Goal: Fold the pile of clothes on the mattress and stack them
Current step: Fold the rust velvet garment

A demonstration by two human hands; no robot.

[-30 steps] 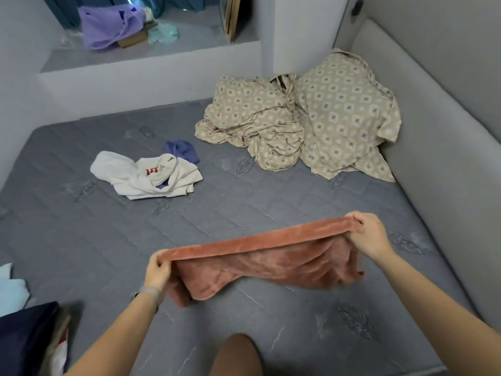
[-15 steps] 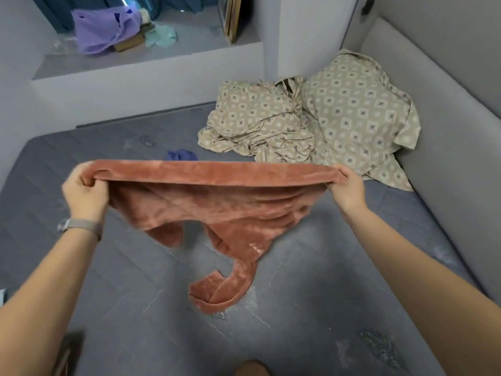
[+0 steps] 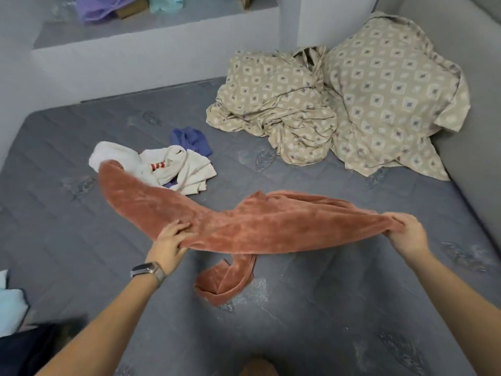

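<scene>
A rust-coloured plush garment (image 3: 260, 223) is stretched flat above the grey mattress (image 3: 67, 218). My left hand (image 3: 169, 238) grips its near edge left of centre. My right hand (image 3: 408, 234) grips its right end. A sleeve of the garment flies out to the far left, blurred, and another strip curls down onto the mattress below the middle. Behind it lies a small pile of clothes: a crumpled white garment (image 3: 173, 166) with red stripes and a blue one (image 3: 192, 139).
Beige patterned bedding (image 3: 339, 104) is heaped in the far right corner against the grey padded wall (image 3: 477, 137). Dark and light-blue clothes (image 3: 16, 329) lie at the near left edge. A raised ledge (image 3: 141, 31) with a purple bag runs behind the mattress.
The garment has come down from chest height to low over the mattress. My left hand has shifted inward along its edge, and the left sleeve has swung outward.
</scene>
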